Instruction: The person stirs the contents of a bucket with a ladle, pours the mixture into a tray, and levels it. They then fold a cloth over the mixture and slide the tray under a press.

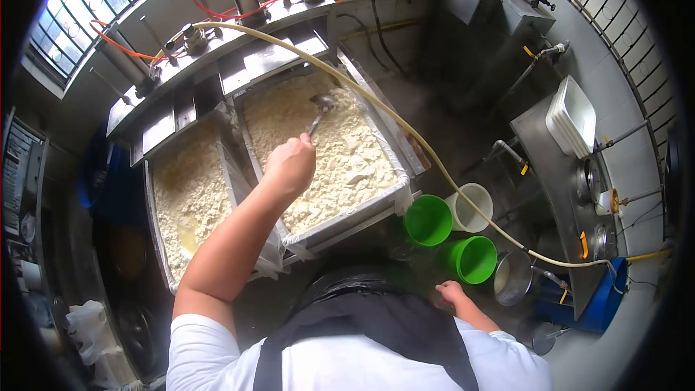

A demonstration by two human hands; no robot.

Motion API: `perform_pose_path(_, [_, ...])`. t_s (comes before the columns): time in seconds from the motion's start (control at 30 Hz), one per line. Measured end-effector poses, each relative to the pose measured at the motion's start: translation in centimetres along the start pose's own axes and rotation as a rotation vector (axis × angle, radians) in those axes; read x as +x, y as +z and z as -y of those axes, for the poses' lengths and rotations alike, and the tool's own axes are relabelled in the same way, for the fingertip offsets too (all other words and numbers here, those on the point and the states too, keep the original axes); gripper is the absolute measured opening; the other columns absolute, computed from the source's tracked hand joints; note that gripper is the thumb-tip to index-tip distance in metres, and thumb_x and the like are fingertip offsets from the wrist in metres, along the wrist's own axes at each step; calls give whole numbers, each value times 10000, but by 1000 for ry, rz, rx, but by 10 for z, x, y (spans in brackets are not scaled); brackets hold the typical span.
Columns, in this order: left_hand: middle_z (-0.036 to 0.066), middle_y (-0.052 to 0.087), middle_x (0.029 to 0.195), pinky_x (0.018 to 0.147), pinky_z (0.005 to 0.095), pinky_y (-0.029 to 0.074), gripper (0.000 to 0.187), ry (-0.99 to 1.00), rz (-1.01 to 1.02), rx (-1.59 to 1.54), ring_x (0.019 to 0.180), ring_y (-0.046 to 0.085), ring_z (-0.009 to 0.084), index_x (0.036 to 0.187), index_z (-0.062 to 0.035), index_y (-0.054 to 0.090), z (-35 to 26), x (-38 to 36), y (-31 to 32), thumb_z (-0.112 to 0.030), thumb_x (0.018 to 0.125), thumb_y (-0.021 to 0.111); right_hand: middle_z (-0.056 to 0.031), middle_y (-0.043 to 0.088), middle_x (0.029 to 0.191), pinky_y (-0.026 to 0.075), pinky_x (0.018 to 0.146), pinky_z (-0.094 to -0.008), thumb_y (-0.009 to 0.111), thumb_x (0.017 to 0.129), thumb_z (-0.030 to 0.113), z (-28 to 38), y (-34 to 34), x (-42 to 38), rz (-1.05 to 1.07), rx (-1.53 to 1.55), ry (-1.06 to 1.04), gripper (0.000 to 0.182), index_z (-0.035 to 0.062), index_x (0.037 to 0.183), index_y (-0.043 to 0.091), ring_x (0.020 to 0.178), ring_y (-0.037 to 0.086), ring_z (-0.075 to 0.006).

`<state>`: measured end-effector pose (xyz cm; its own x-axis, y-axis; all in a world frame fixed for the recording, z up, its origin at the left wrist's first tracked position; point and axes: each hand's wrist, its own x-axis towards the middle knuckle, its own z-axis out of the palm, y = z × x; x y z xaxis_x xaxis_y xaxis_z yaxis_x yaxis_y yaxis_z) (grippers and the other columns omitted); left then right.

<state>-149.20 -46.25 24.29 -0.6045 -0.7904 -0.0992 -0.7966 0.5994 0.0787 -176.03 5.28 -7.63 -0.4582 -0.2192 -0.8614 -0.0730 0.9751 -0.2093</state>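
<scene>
My left hand (291,165) is closed around the handle of a metal ladle (323,103) and reaches over the right of two vats. The ladle's bowl rests on or just in the pale, crumbly curds (340,166), near the far end. Cloth (394,187) lines this vat (347,223) and hangs over its rim. Similar curds fill the left vat (150,203), with a little yellowish liquid at its near end. Beside my body, my right hand (452,293) hangs low with its fingers curled, nothing visible in them, near a green bucket (476,261).
Another green bucket (427,219) and a white bucket (474,206) stand right of the vats. A yellowish hose (405,127) crosses above the right vat. Behind is a metal press frame (210,58). White trays (572,117) lean on a steel counter (539,152) at right.
</scene>
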Motion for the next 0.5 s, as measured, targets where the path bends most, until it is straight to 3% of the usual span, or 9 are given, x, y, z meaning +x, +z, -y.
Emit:
perform_pose_path(0.07, [275,704,1027,772,520,587,352,24,191,39,944,729,408,1253,98,579,-16,-17,-9,-143,1111,365,-124,732,875,552,563,-372,701,953,333,-5,-3,17,5,-3,-28,373,14,1146,718,637,695,-227])
perform_pose_path(0.13, [266,703,996,743,526,581,364,21,213,77,934,725,412,1290,103,552,-32,-39,-9,-156,1116,366,-132,729,809,540,543,-381,700,950,340,-9,-16,33,11,-21,-53,355,23,1108,727,600,687,-230])
perform_pose_path(0.2, [257,695,992,730,520,580,354,48,187,89,908,722,410,1339,86,531,-43,-61,-7,-139,1110,381,-126,724,910,557,569,-359,706,960,317,-1,-32,49,34,8,-80,369,6,1160,709,656,694,-217])
perform_pose_path(0.27, [250,677,1016,744,508,580,368,33,207,129,906,718,404,1408,68,484,-52,-82,2,-113,1098,406,-116,709,879,559,577,-346,686,979,310,11,-52,59,73,24,-52,367,15,1197,692,683,700,-214])
perform_pose_path(0.33, [250,652,993,770,498,555,566,58,174,134,894,694,409,1496,31,453,-65,-100,-2,20,934,521,-117,710,918,562,584,-343,682,983,312,14,-69,77,77,41,-78,368,15,1200,687,698,704,-213])
perform_pose_path(0.43, [253,649,1015,779,491,556,586,6,260,142,903,696,406,1509,1,450,-82,-117,-9,14,928,529,-114,710,817,551,542,-355,681,968,331,15,-87,99,54,28,-126,332,39,1125,692,626,681,-203])
perform_pose_path(0.5, [251,653,1004,784,490,556,589,-22,289,146,910,699,407,1511,-10,452,-92,-127,-18,11,928,530,-112,713,834,556,545,-356,685,967,326,16,-98,114,72,-11,-129,330,36,1124,693,636,687,-205])
